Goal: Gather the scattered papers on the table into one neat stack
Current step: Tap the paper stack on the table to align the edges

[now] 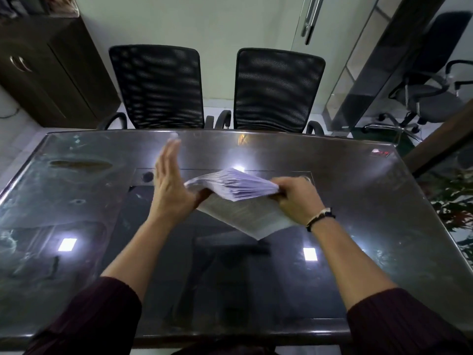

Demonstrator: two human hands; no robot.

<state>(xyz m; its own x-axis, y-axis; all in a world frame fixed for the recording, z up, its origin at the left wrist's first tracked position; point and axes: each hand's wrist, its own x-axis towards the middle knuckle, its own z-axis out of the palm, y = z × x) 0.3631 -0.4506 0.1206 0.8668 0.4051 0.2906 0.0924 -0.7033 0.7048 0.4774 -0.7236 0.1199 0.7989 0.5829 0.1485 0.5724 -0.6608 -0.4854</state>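
Head view: a stack of papers (238,201) is held above the middle of the glass-topped table (358,201). Its right end is gripped by the right hand (298,198). The left hand (170,183) is held flat with fingers straight at the stack's left edge, apparently touching it. 2 mesh chairs (277,90) are seen beyond the table.

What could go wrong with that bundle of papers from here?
The right hand alone grips the papers at one corner, so the fanned sheets might slide apart. The left hand is flat against the other edge; a hard tap could crumple corners. The table looks glossy, so dropped sheets may skid.
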